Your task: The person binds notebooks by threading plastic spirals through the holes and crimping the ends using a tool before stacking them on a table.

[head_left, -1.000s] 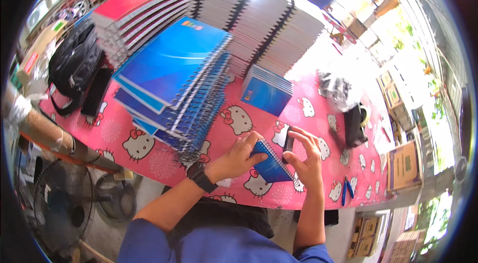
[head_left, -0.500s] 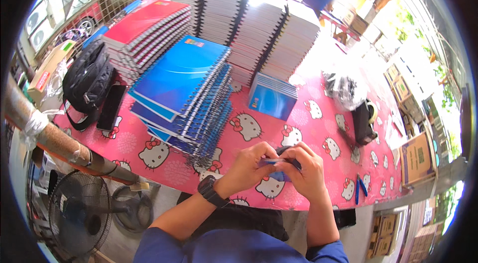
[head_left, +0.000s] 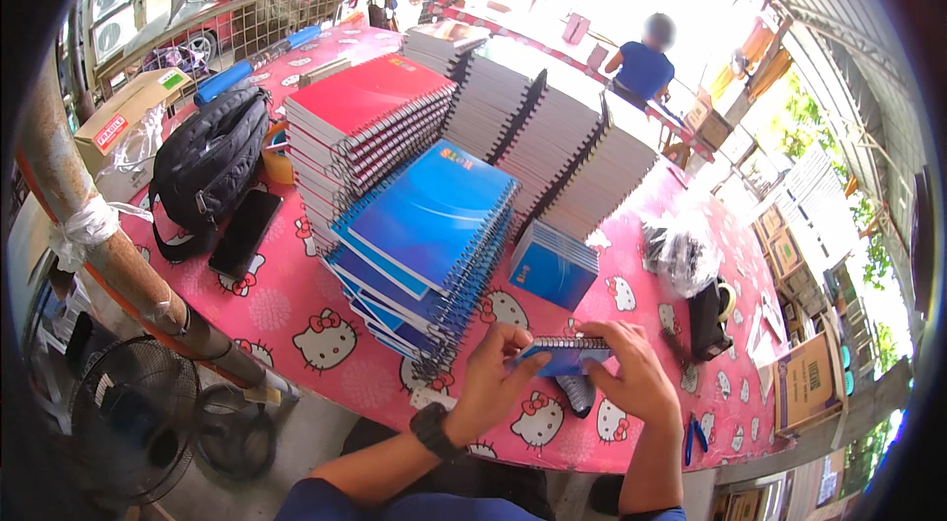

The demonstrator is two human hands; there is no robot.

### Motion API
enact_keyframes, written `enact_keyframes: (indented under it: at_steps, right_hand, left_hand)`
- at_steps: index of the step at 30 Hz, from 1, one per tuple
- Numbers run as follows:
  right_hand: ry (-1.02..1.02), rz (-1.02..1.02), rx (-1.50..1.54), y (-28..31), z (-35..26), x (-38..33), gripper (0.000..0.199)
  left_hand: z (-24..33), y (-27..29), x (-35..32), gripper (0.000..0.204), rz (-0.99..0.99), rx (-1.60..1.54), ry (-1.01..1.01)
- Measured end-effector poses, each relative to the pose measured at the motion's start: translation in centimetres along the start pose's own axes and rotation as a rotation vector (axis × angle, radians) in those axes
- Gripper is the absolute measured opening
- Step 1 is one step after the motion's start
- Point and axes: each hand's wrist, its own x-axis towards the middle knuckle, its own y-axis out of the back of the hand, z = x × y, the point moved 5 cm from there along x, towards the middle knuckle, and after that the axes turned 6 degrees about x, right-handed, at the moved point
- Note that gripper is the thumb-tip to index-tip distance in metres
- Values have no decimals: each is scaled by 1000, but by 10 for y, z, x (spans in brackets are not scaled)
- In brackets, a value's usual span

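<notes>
Between both hands I hold a small blue spiral notebook (head_left: 564, 360), its dark coil running along the top edge. My left hand (head_left: 493, 381) pinches its left end, the thumb lying on the blue cover. At the other end, my right hand (head_left: 636, 375) grips it with thumb and fingers. Just below it on the table lies a dark, ribbed bundle (head_left: 576, 396), partly covered by the notebook and hand. A pile of larger blue spiral notebooks (head_left: 434, 210) stands to the left. Beyond my hands sits a block of small blue notebooks (head_left: 552, 269).
Red spiral notebooks (head_left: 370, 92) and tall stacks of thick spiral-bound books (head_left: 562, 126) stand behind. A black bag (head_left: 207, 161) and phone (head_left: 247, 233) lie left. At right are a tape dispenser (head_left: 708, 324), plastic bag (head_left: 681, 260) and blue-handled pliers (head_left: 695, 437). A person (head_left: 646, 72) is farther off.
The small notebook, earlier mostly hidden between close-set fingers, now shows its blue cover and coil. My hands have moved farther apart along it. The whole view has shifted.
</notes>
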Motion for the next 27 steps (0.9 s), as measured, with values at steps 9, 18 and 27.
enact_keyframes:
  at_steps: [9,18,27]
  right_hand:
    - [414,421,437,72,-73,104,23]
    - [696,372,-37,7,-110,170,23]
    - [479,368,358,23,-34,108,23]
  left_hand:
    - [14,14,-27,24,47,-308,-18]
    - [1,5,-35,28,-97,-128,-1]
    - [-15,0,-34,24,-138,-98,57]
